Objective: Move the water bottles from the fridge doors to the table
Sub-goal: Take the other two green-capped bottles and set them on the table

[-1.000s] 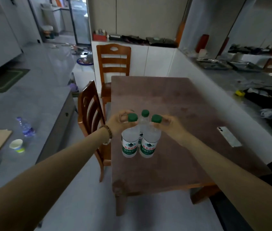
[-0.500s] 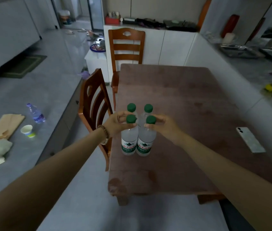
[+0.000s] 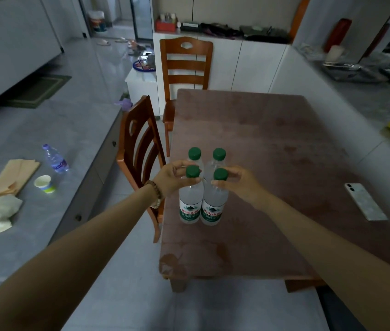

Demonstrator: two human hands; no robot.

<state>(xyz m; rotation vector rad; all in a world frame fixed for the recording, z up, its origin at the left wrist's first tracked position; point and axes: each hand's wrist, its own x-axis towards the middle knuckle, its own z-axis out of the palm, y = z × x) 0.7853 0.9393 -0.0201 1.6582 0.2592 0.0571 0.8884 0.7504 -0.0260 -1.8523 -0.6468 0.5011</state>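
Several clear water bottles with green caps and green labels stand packed together near the left edge of the brown table [image 3: 272, 144]. My left hand [image 3: 173, 179] is closed around the neck of the front left bottle [image 3: 190, 204], just under its cap. My right hand [image 3: 238, 183] grips the neck of the front right bottle [image 3: 213, 206] the same way. Two more capped bottles [image 3: 194, 153] [image 3: 219, 154] rise directly behind them, touching my fingers. The bottle bases appear to rest on the tabletop.
A white phone [image 3: 365, 204] lies on the table's right side. Two wooden chairs [image 3: 141, 149] [image 3: 186, 65] stand at the left edge and the far end. On the grey bench to the left are another bottle [image 3: 55, 158], a paper cup [image 3: 43, 183] and cloths.
Both hands have brought the bottles slightly nearer and lower onto the table. A fourth cap, hidden a second ago, now shows. My grip on the necks is unchanged.
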